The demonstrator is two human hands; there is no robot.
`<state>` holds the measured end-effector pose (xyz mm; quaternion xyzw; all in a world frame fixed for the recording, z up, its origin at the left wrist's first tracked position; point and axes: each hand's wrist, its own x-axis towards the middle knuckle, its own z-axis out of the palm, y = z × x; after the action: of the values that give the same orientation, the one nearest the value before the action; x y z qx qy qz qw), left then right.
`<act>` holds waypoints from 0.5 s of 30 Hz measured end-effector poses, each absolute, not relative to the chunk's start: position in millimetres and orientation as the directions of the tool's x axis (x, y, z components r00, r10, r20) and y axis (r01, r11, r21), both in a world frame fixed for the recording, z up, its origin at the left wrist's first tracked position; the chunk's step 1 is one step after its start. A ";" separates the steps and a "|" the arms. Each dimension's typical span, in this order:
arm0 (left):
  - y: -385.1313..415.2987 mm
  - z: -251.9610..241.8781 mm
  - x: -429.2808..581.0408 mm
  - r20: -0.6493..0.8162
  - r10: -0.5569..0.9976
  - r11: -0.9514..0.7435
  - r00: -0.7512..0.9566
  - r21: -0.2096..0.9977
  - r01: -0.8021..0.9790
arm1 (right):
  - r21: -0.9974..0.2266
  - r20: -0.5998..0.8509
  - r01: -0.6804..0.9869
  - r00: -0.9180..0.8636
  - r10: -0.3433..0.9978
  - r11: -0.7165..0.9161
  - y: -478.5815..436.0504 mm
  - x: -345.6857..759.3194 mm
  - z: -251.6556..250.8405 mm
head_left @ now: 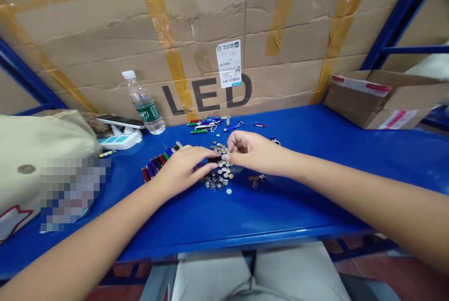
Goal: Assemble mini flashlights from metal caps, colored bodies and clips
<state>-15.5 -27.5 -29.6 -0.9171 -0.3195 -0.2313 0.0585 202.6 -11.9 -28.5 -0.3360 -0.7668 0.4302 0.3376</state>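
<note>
A small dark metal tube (214, 159) sits pinched in the fingers of the left hand (178, 172), just above the blue bench (266, 212), its end against the closed fingertips of the right hand (250, 151) (what they pinch is too small to tell). Around it, loose button cells (224, 170) and silver caps (213, 182) remain in heaps, and coloured tubes (157, 163) lie lined up unfitted — while what look like finished keychain lights (206, 125) lie grouped farther off.

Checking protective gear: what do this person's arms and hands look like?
The left arm and right arm are bare, with no sleeves in view. The left hand and right hand wear no gloves, and no watch, bracelet or ring shows.
</note>
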 end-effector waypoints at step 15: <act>-28.0 -26.6 -18.5 0.520 0.567 -0.773 0.639 0.065 0.631 | -0.227 0.555 0.382 -0.705 0.441 0.896 -21.1 215.5 -21.4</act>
<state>-18.5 -28.0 -26.6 -0.9033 -0.3315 -0.2653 0.0611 215.5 -21.1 -21.4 -0.2231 -0.9222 0.0478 0.3123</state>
